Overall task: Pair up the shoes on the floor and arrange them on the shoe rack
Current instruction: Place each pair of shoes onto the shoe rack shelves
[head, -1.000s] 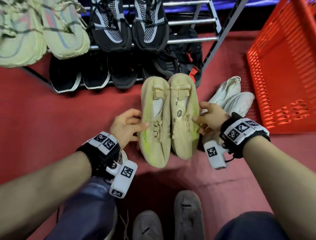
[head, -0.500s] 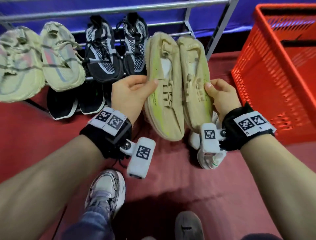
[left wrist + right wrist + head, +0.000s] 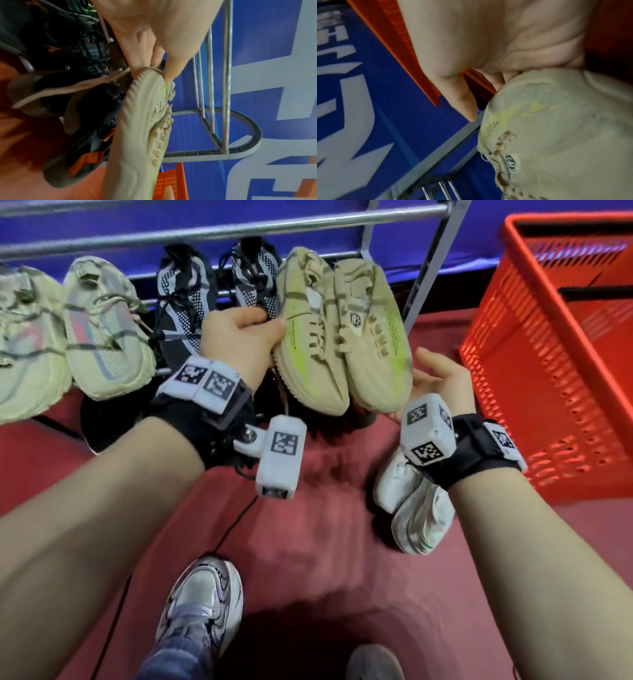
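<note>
Two tan shoes with yellow-green stripes lie side by side at the right end of the rack's middle shelf [image 3: 191,299], toes toward me. My left hand [image 3: 270,333] pinches the outer edge of the left tan shoe [image 3: 308,347]; the left wrist view shows thumb and fingers on that shoe's [image 3: 137,135] sole rim. My right hand [image 3: 421,378] is open, palm turned up beside the toe of the right tan shoe [image 3: 373,347], fingers against its side and thumb off it. The right wrist view shows the same shoe [image 3: 556,135] below the palm.
A black-and-white mesh pair [image 3: 185,299] and a pale green pair [image 3: 106,330] fill the shelf to the left. Black shoes [image 3: 102,422] sit on the lower shelf. Two white shoes [image 3: 411,501] lie on the red floor under my right wrist. A red basket [image 3: 555,354] stands right.
Both hands carried the tan pair from low over the floor up and forward onto the rack's right end. My right hand has loosened from gripping its shoe to an open palm.
</note>
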